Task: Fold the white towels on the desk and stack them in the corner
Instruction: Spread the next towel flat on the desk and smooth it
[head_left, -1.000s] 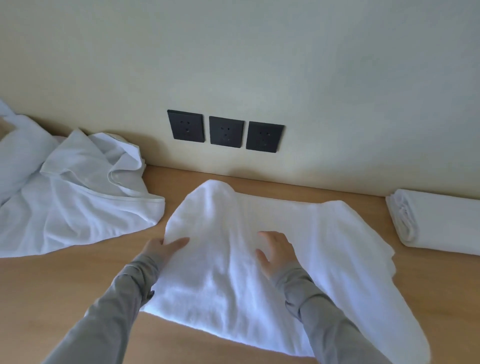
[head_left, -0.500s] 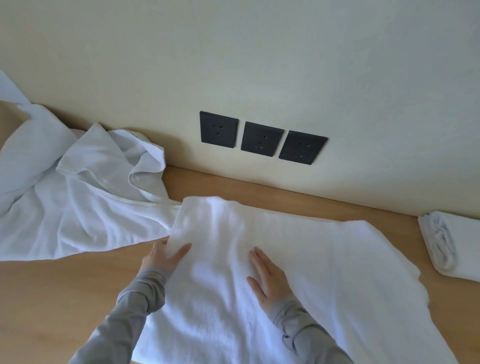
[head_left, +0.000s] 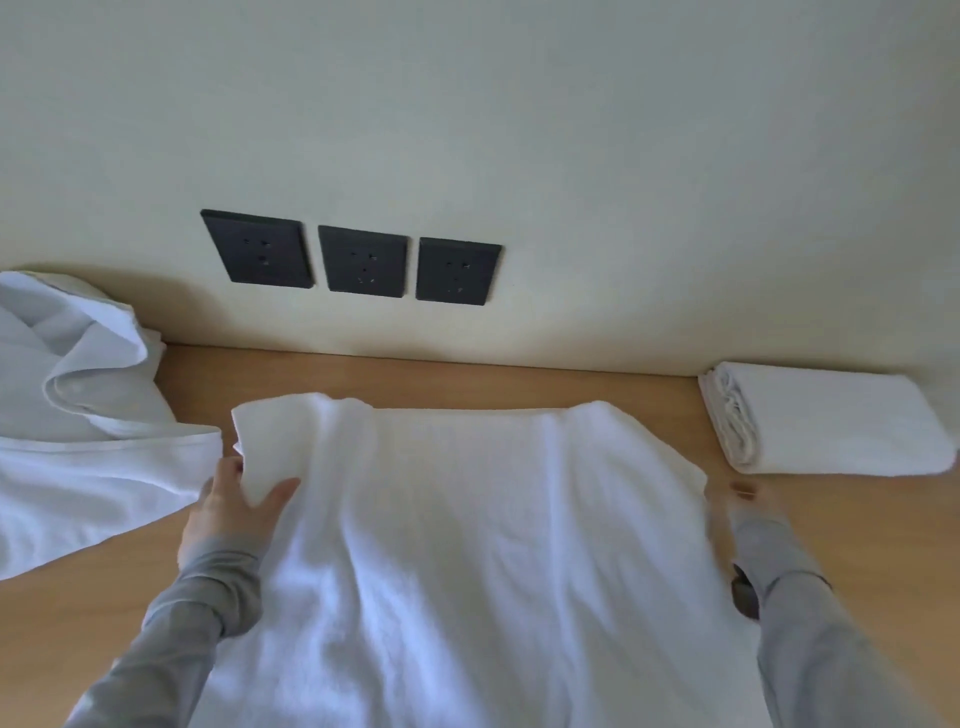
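At far left, crumpled white cloth heap on light wooden desk, against cream wall. Just beside it, left hand in grey sleeve, pinching left edge of large white terry towel, thumb on top. Towel spread flat mid-desk, below three black square wall sockets. At towel's right edge, right hand, blurred; grip impossible to tell. Far right, folded white towel lying against wall, apart from spread one.
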